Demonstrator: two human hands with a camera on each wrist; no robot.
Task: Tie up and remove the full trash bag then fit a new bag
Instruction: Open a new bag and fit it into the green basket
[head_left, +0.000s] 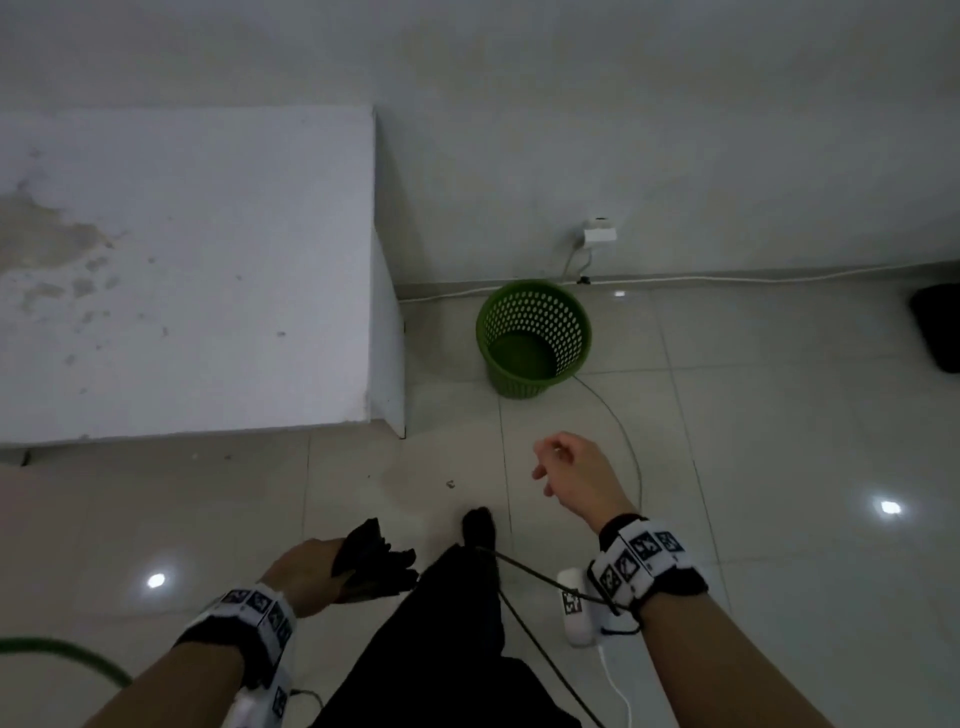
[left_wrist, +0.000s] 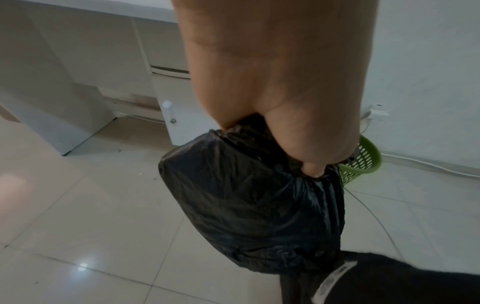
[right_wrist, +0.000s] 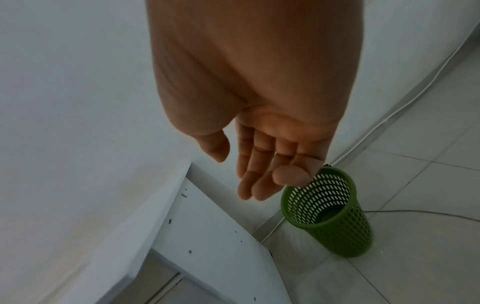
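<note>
A green perforated bin (head_left: 533, 338) stands empty on the tiled floor by the wall, with no bag in it; it also shows in the wrist views (right_wrist: 327, 211) (left_wrist: 363, 162). My left hand (head_left: 306, 574) grips the gathered neck of a full black trash bag (left_wrist: 254, 205), which hangs below the fist near my leg (head_left: 379, 564). My right hand (head_left: 569, 467) hovers in the air in front of me, short of the bin, fingers relaxed and spread (right_wrist: 249, 176), holding nothing.
A white table (head_left: 182, 270) fills the left, its corner close to the bin. A wall socket (head_left: 600, 234) and a white cable run along the skirting. A thin cable curves over the floor (head_left: 631, 447). A dark object (head_left: 937, 325) lies at far right. My foot (head_left: 478, 525) is below.
</note>
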